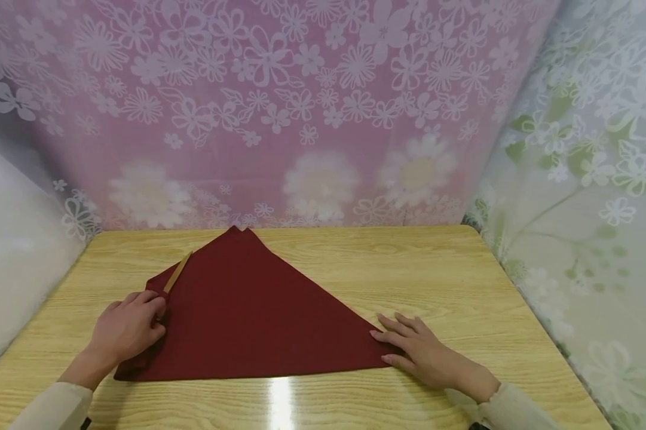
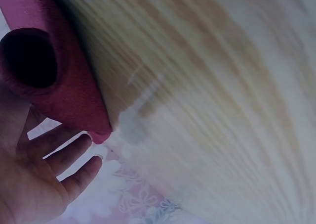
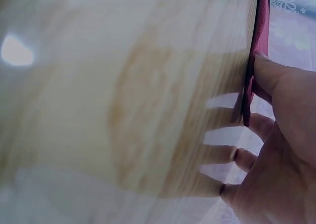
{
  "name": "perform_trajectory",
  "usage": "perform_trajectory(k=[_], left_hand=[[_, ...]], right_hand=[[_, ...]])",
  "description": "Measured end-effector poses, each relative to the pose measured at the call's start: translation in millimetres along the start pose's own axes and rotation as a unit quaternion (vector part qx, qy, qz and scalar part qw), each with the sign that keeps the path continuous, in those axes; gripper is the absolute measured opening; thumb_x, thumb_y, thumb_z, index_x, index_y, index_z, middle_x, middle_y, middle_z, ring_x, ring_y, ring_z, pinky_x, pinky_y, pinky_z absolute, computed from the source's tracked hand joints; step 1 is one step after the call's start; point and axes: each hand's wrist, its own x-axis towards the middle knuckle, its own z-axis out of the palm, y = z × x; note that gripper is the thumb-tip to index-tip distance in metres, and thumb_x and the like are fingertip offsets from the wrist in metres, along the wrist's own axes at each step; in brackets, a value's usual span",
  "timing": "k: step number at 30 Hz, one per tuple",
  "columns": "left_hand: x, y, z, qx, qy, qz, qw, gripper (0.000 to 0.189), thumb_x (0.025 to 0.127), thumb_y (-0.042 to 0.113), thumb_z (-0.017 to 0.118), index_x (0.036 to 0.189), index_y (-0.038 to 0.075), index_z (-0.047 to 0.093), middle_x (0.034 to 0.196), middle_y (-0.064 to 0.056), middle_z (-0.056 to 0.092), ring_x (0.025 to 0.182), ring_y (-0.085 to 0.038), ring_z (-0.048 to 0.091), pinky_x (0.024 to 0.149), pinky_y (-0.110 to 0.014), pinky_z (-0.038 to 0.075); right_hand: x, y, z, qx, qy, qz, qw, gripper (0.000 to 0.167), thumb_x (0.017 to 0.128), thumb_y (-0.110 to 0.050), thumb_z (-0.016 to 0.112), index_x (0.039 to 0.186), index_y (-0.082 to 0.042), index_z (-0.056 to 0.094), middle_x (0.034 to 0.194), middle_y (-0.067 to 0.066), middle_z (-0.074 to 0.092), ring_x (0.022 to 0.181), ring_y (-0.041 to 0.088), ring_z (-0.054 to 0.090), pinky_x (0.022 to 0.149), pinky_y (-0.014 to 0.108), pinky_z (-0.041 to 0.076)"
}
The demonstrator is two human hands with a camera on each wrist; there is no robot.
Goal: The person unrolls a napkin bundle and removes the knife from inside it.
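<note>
A dark red cloth (image 1: 258, 316) lies folded into a broad triangle, its peak toward the table's far edge. My left hand (image 1: 131, 325) grips its left side with curled fingers, where the cloth folds over. In the left wrist view the cloth edge (image 2: 81, 95) bends into a hollow roll beside the left hand (image 2: 37, 179). A slim, pointed, wood-coloured stick (image 1: 177, 272) slants out from under the fold, its lower end hidden. My right hand (image 1: 425, 352) rests on the right corner with fingers spread, and the right wrist view shows the thumb of this hand (image 3: 281, 140) against the cloth edge (image 3: 261, 31).
The light wood-grain table (image 1: 435, 269) carries the cloth and has rounded far corners. Behind it hangs a pink flowered curtain (image 1: 301, 119). Pale floral sheeting (image 1: 586, 209) stands along the right side, and a whitish panel (image 1: 16, 239) along the left.
</note>
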Motion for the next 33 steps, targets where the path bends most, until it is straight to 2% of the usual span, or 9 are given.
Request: perform_trajectory(k=[3,6,12,20,26,31,33], left_hand=[[-1.9,-1.5,0.5,-0.002,-0.008,-0.01,0.9999,0.025,0.072,0.014,0.068,0.069,0.019,0.045,0.097,-0.006,0.056,0.093,-0.034,0.054,0.06,-0.045,0.039],[-2.4,-2.8,-0.2,-0.002,-0.012,-0.018,0.9998,0.025,0.074,0.016,0.068,0.07,0.019,0.044,0.094,-0.004,0.055,0.084,-0.028,0.053,0.059,-0.043,0.037],[-5.5,-7.7,-1.4,-0.011,-0.017,-0.02,0.9996,0.022,0.076,0.019,0.067,0.072,0.02,0.045,0.092,-0.001,0.053,0.074,-0.02,0.046,0.059,-0.041,0.036],[-6.7,-14.0,-3.8,-0.023,-0.024,-0.014,0.9994,0.016,0.078,0.02,0.067,0.077,0.021,0.052,0.094,-0.002,0.055,0.079,-0.023,0.053,0.063,-0.048,0.041],[-10.4,-19.7,-2.3,-0.036,-0.022,-0.012,0.9991,0.012,0.079,0.019,0.066,0.082,0.021,0.055,0.1,-0.006,0.057,0.089,-0.031,0.057,0.07,-0.054,0.042],[-14.8,-25.8,-1.0,-0.047,-0.007,0.003,0.9989,0.012,0.081,0.018,0.067,0.086,0.023,0.057,0.106,-0.006,0.059,0.093,-0.032,0.059,0.073,-0.056,0.043],[-16.2,-28.6,-1.2,-0.056,-0.002,0.016,0.9983,0.013,0.082,0.018,0.068,0.087,0.022,0.057,0.11,-0.01,0.06,0.096,-0.035,0.06,0.074,-0.057,0.043]], right_hand=[[-0.4,-1.8,0.6,0.001,0.002,-0.002,1.0,0.044,0.1,-0.033,0.05,0.141,-0.015,0.05,0.149,0.016,0.035,0.131,0.05,0.03,0.095,0.072,0.023],[0.1,-1.9,0.3,-0.001,0.001,-0.005,1.0,0.044,0.1,-0.033,0.05,0.141,-0.015,0.05,0.148,0.016,0.036,0.131,0.05,0.03,0.095,0.073,0.023],[-1.0,-1.9,2.0,-0.003,-0.001,-0.003,1.0,0.044,0.1,-0.033,0.05,0.14,-0.015,0.051,0.149,0.016,0.036,0.131,0.05,0.03,0.095,0.072,0.023],[-0.4,-2.1,0.7,-0.007,0.007,-0.003,0.9999,0.044,0.1,-0.033,0.05,0.14,-0.015,0.051,0.149,0.016,0.036,0.131,0.05,0.031,0.095,0.072,0.023],[-0.9,0.1,2.0,-0.008,-0.002,0.004,1.0,0.045,0.1,-0.035,0.049,0.141,-0.016,0.049,0.15,0.014,0.034,0.133,0.048,0.029,0.098,0.071,0.021],[-1.0,-0.1,1.5,-0.009,-0.003,0.004,0.9999,0.045,0.1,-0.034,0.049,0.141,-0.016,0.049,0.15,0.015,0.034,0.133,0.048,0.029,0.098,0.071,0.021],[-1.0,-0.5,1.4,-0.01,-0.001,0.003,0.9999,0.045,0.1,-0.034,0.049,0.141,-0.015,0.05,0.15,0.015,0.034,0.133,0.048,0.029,0.098,0.071,0.021]])
